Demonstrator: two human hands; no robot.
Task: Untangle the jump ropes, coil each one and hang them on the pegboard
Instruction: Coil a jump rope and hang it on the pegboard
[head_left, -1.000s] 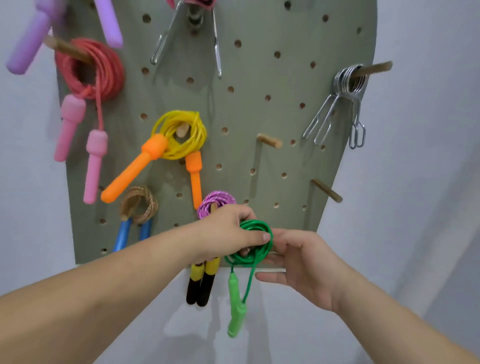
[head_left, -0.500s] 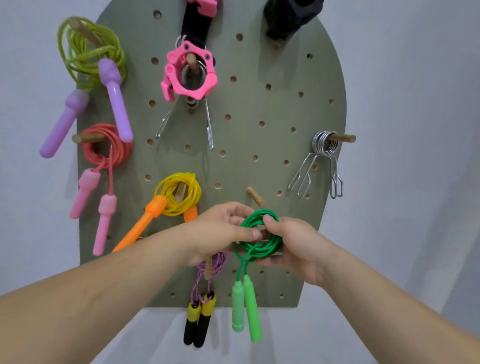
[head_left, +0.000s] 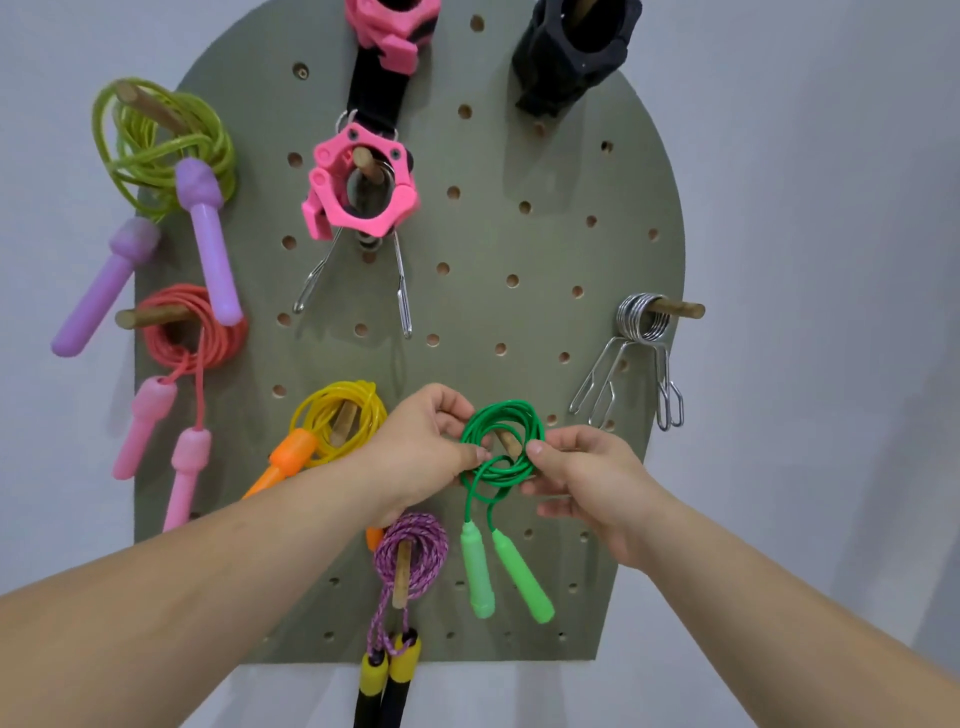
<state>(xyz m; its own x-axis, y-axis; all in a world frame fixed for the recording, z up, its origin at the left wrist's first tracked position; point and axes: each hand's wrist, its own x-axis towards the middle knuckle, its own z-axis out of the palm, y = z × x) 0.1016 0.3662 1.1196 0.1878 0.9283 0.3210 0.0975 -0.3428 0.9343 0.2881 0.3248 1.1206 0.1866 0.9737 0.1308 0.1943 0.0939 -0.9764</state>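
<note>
Against the grey pegboard, your green rope is coiled around a peg. Your left hand pinches it left of the peg and your right hand pinches it on the right. If you release unevenly, loops could slide off the peg's tip and uncoil.

left hand + right hand pinch green rope coil | coil around peg | pegboard

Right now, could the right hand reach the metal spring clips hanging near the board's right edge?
Probably yes. Only bare pegboard lies between the right hand and the spring clips, which hang up and to its right. It is pinching the green jump rope, though, and would need to let go first.
</note>
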